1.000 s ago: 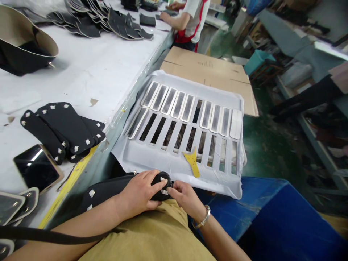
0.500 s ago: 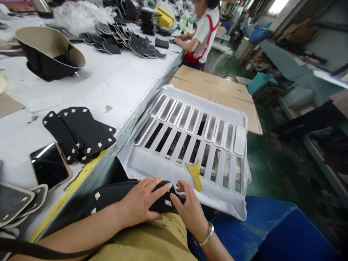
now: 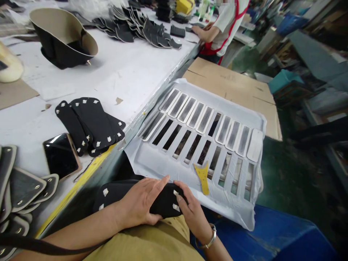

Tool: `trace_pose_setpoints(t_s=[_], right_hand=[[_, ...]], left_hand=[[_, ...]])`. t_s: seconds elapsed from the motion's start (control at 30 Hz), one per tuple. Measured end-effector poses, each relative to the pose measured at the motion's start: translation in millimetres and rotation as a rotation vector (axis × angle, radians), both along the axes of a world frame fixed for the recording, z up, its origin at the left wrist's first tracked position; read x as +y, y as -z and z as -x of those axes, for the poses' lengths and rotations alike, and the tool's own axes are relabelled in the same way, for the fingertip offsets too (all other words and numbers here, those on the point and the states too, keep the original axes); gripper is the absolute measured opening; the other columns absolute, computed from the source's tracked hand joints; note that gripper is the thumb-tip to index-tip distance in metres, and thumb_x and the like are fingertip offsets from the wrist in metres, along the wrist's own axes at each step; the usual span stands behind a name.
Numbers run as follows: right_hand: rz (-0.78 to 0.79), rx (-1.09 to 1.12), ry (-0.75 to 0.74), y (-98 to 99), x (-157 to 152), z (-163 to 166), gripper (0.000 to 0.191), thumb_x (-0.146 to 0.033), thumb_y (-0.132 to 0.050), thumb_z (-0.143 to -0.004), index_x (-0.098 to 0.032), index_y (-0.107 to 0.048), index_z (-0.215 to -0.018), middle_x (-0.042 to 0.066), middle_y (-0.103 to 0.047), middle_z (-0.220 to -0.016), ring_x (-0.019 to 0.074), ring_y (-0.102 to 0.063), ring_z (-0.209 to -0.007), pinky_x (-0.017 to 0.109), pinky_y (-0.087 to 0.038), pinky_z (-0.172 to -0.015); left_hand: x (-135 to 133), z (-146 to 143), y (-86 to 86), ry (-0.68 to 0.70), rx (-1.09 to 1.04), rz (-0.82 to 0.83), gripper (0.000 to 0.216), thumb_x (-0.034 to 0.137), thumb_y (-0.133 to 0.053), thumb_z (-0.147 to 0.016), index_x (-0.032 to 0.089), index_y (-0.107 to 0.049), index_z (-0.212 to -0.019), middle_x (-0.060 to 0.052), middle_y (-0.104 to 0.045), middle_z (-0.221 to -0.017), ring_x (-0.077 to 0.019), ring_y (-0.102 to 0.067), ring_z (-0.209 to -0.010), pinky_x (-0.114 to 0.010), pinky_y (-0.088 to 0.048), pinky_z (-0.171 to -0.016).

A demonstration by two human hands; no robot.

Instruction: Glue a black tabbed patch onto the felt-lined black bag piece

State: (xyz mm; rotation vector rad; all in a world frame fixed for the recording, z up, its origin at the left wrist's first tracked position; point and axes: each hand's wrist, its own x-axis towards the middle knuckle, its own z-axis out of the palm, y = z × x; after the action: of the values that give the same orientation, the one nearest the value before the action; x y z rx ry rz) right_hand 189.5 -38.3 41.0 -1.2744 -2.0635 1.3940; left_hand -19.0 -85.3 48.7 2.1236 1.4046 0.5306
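A long black panel with rounded ends [image 3: 166,203] lies across my lap, with small white tabs near both ends. My left hand [image 3: 137,201] spans its middle, index finger stretched along the top and thumb at the near edge, holding it in place. At the panel's right end, my right hand [image 3: 193,214] pinches the edge, its thumb beside a white tab and its fingers at the far side. Just beyond my hands, a yellow notched tool [image 3: 202,178] rests on a grey slotted tray [image 3: 163,159].
Matching black panels [image 3: 91,125] are piled on the white table [image 3: 116,72], beside a phone [image 3: 61,156]. Grey eyeleted pieces [image 3: 27,188] lie at the left. A curved black item [image 3: 63,40] stands farther back. A co-worker [image 3: 220,32] stands beyond the cardboard [image 3: 231,88]. A blue bin [image 3: 282,232] is at right.
My right hand has closed on the panel's right end, where its fingers were apart before. My left hand stays on the panel. The whole view has shifted slightly.
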Motion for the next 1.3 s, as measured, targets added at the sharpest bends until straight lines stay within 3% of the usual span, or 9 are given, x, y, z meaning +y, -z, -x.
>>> trace_pose_setpoints(t_s=[0.17,0.37,0.5,0.63,0.93,1.13,1.3], right_hand=[[-0.009,0.012,0.005,2.8,0,2,0.033,-0.028,-0.038,-0.093,-0.021,-0.047,-0.125,0.007,-0.053,-0.126,0.0195,-0.047,-0.119,0.038,-0.036,-0.105],[-0.206,-0.047,-0.160,-4.6,11,-10,0.039,-0.028,-0.043,-0.093,-0.022,-0.044,-0.131,0.011,-0.043,-0.135,0.0223,-0.040,-0.125,0.042,-0.035,-0.106],[-0.428,-0.175,-0.400,-25.0,21,-8,0.060,-0.043,-0.060,-0.083,-0.019,-0.041,-0.135,0.014,-0.042,-0.136,0.0286,-0.038,-0.126,0.048,-0.035,-0.104],[-0.512,-0.288,-0.580,-39.1,23,6,0.083,-0.051,-0.072,-0.069,-0.012,-0.040,-0.135,0.017,-0.047,-0.131,0.0320,-0.040,-0.122,0.052,-0.028,-0.106],[-0.464,-0.312,-0.562,-37.7,20,15,0.076,-0.037,-0.076,-0.063,-0.011,-0.045,-0.127,0.016,-0.050,-0.125,0.0298,-0.045,-0.115,0.047,-0.035,-0.102],[-0.464,-0.338,-0.542,-35.5,20,17,0.075,-0.032,-0.076,-0.063,-0.013,-0.043,-0.128,0.015,-0.049,-0.127,0.0307,-0.044,-0.117,0.047,-0.035,-0.102],[-0.486,-0.403,-0.568,-41.4,21,21,0.076,-0.034,-0.077,-0.063,-0.012,-0.044,-0.128,0.016,-0.050,-0.126,0.0322,-0.044,-0.118,0.050,-0.033,-0.104]], left_hand=[[0,3,-1.8,0.023,0.044,-0.033,0.110,0.029,-0.072,-0.061,0.017,-0.002,-0.145,-0.015,-0.050,-0.127,-0.0295,-0.050,-0.114,-0.046,-0.036,-0.100],[-2,16,-4.5,0.131,0.093,0.005,0.111,0.035,-0.074,-0.061,0.018,-0.003,-0.145,-0.016,-0.044,-0.135,-0.0294,-0.045,-0.121,-0.047,-0.032,-0.103],[-3,17,0.6,0.130,0.064,-0.035,0.109,0.032,-0.070,-0.063,0.016,0.000,-0.145,-0.016,-0.045,-0.134,-0.0285,-0.046,-0.119,-0.044,-0.035,-0.101],[-3,14,3.1,0.125,0.062,-0.076,0.102,0.030,-0.064,-0.066,0.014,-0.001,-0.145,-0.016,-0.046,-0.133,-0.0279,-0.047,-0.118,-0.042,-0.036,-0.100],[-14,24,-9.5,0.041,0.107,-0.018,0.107,0.033,-0.069,-0.061,0.017,-0.004,-0.145,-0.015,-0.048,-0.132,-0.0277,-0.047,-0.118,-0.046,-0.033,-0.102],[-36,59,-5.2,-0.077,0.142,0.005,0.114,0.033,-0.072,-0.058,0.021,0.000,-0.145,-0.014,-0.045,-0.136,-0.0290,-0.047,-0.119,-0.049,-0.030,-0.104],[-33,62,-1.1,-0.064,0.113,0.019,0.116,0.031,-0.072,-0.056,0.020,0.002,-0.145,-0.013,-0.048,-0.132,-0.0272,-0.049,-0.116,-0.048,-0.028,-0.106]])
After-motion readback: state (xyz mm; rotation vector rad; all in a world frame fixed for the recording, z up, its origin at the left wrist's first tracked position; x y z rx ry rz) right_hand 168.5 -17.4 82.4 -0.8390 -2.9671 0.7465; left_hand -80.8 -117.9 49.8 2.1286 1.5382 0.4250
